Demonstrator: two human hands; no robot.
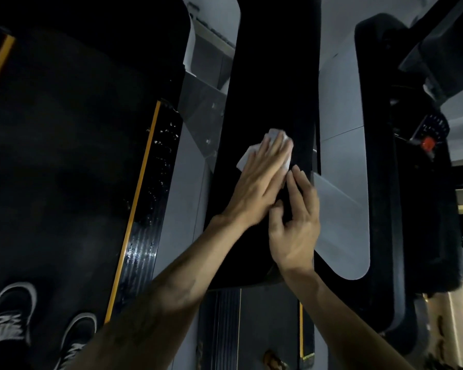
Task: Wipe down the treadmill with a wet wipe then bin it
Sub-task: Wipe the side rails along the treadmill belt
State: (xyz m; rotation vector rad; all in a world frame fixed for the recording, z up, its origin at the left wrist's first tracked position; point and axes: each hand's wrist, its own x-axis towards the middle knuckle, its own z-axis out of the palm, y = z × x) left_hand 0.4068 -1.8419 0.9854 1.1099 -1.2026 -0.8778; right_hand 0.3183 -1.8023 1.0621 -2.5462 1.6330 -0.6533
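A white wet wipe [245, 157] lies flat on the broad black arm [265, 76] of the treadmill, in the middle of the view. My left hand [259, 180] presses on the wipe with straight fingers spread over it. My right hand [294, 222] rests on the same black arm just beside and below the left one, fingers loosely bent, nothing in it. The treadmill belt [64, 156] with its yellow side stripe [134, 209] runs down the left of the view.
My two shoes [14, 316] stand on the belt at the bottom left. A second black arm [377, 156] and a console with a red button [428, 144] are on the right. Grey floor shows between the arms.
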